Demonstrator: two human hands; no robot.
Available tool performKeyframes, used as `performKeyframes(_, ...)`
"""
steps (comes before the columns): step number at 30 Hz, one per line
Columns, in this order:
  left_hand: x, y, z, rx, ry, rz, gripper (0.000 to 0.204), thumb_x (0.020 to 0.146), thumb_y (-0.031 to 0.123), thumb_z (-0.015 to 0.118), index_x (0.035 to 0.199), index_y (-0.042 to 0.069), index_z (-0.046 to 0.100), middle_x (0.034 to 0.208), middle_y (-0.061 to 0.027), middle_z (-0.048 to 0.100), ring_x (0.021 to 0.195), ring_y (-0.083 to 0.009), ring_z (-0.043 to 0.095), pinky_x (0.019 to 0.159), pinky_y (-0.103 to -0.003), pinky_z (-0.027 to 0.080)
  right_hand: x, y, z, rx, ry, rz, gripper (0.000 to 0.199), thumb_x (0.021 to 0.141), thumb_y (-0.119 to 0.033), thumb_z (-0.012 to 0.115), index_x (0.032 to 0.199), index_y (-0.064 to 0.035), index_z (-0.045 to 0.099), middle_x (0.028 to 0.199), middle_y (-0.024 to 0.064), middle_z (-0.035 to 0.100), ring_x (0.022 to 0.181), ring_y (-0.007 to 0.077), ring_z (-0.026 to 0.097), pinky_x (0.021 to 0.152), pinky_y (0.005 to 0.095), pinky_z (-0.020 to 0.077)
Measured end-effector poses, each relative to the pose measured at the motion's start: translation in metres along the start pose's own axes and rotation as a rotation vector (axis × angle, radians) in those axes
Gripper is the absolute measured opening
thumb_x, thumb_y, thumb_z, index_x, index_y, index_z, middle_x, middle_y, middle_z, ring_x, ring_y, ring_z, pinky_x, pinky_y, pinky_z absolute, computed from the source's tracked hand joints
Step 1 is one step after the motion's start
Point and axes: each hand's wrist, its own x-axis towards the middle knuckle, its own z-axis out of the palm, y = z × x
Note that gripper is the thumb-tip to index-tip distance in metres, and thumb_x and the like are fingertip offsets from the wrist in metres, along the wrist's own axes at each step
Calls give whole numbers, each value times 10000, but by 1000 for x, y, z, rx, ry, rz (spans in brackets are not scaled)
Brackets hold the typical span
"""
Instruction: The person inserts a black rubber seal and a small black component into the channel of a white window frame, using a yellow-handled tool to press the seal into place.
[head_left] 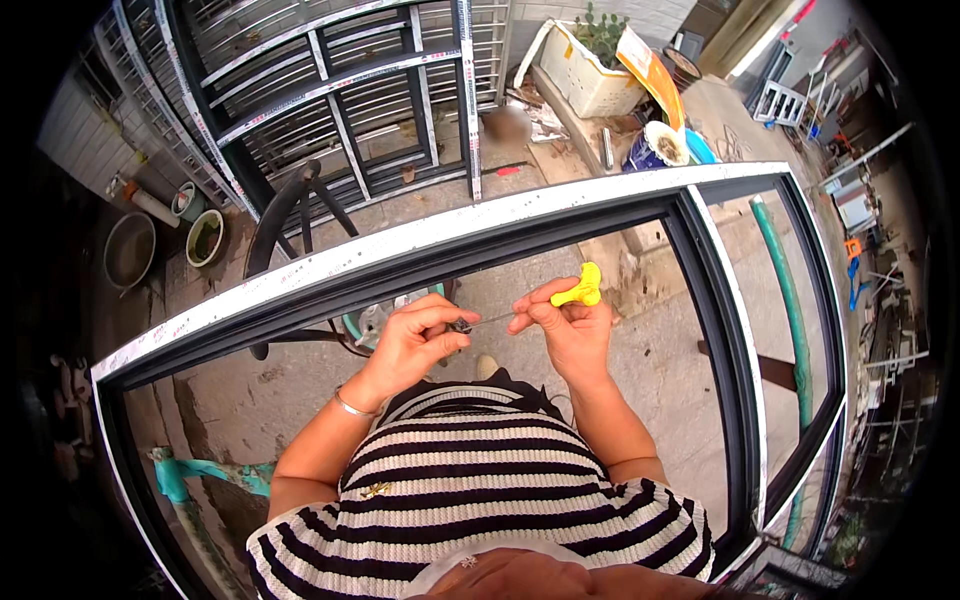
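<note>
In front of my body, my left hand [418, 338] pinches a small dark piece [460, 326] between thumb and fingertips; its exact kind is too small to make out. My right hand [572, 335] has its fingers closed round a screwdriver with a yellow T-shaped handle [580, 287]. The thin metal shaft [492, 320] points left, and its tip meets the dark piece. Both hands are held within the opening of a large black window frame [400, 262] whose outer face is covered in white film.
Further black frames with white film [330, 90] lean at the back left. A white foam planter [590, 80] and a blue bucket [655, 148] stand at the back right. Green-wrapped bars [785, 290] run under the frame. Basins [205, 238] sit at the far left.
</note>
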Motion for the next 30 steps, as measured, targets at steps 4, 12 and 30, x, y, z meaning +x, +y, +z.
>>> performKeyframes(4,15,14,9,85,46,14,295,802,97,771,1083,29,710,734,6,420,616,-86,351,552,-252,328,20,-4,-10,11,-23,-40,126,916,-46,651,950,55,583,878,187,667,689,232,681,653,386,593)
performKeyframes(12,31,44,19,236,81,61,274,820,75,749,1084,24,699,790,-38,537,621,-121,438,557,-267,383,36,0,-22,152,18,-19,110,924,-66,647,945,13,573,854,146,629,624,189,621,562,341,552)
performKeyframes(30,52,52,56,-101,21,-67,363,783,88,805,1058,15,581,851,4,560,695,-68,477,607,-225,422,27,-6,-57,230,-196,-65,117,974,-132,583,1022,-24,578,929,158,657,664,196,639,594,304,540)
